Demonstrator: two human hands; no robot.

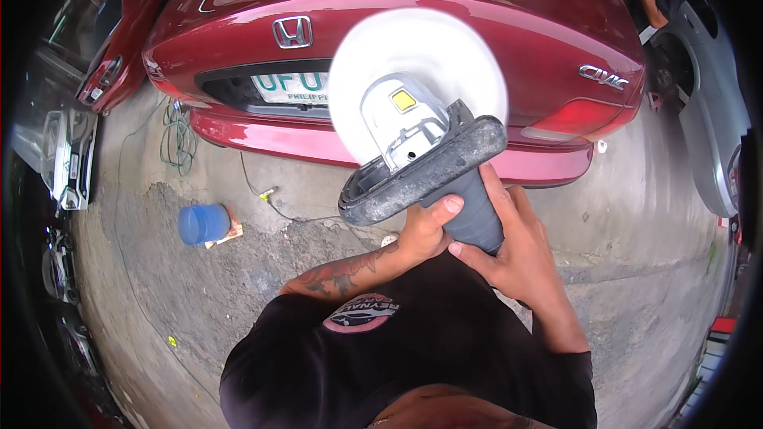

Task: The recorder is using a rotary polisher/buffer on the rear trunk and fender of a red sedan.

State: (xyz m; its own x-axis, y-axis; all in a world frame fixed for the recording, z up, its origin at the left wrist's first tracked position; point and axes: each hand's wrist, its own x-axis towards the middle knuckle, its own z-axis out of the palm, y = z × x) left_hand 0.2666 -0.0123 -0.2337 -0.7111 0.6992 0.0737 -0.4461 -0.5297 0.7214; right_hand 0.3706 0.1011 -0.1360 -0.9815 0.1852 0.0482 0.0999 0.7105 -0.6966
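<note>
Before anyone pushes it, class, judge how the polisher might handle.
The polisher is probably front-heavy: its bulky silver head sits beyond left hand and right hand. Its white pad, blurred as if spinning, may tug sideways.

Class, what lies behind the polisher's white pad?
Behind the white pad is the rear of a red car. Its license plate shows at left; the plate's right part and bodywork directly behind are covered.

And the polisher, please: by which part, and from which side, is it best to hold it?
Most likely by the dark round barrel, coming from the lower side of the picture: it looks slim enough to wrap around and extends away from the broad white pad. The thick black loop handle might give a second grip.
</note>
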